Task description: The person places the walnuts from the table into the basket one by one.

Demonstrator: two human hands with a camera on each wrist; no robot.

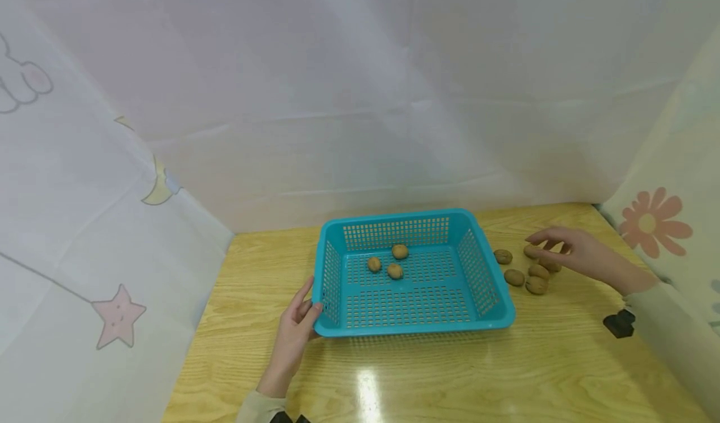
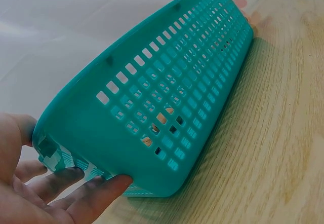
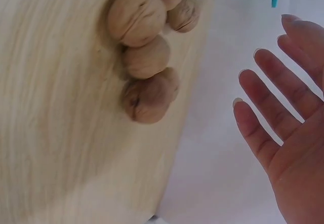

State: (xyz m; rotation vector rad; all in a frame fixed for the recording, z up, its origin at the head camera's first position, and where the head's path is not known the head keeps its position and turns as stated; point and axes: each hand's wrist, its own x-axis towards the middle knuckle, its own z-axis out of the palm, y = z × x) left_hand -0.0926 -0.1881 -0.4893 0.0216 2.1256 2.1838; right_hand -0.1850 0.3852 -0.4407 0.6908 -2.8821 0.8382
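A blue-green plastic basket with slotted walls stands on the table in the middle of the head view. Inside it, three walnuts lie left of centre. My left hand grips the basket's front left corner; in the left wrist view the thumb is at the rim and the fingers reach beneath it. Several more walnuts sit in a loose group to the right of the basket. Over that group hovers my right hand, fingers extended and apart, holding nothing; the right wrist view shows walnuts beside it.
The wooden table has visible surface in front of the basket and to its left. A pale cloth wall rises right behind the basket, and printed cloth closes in the left and right sides.
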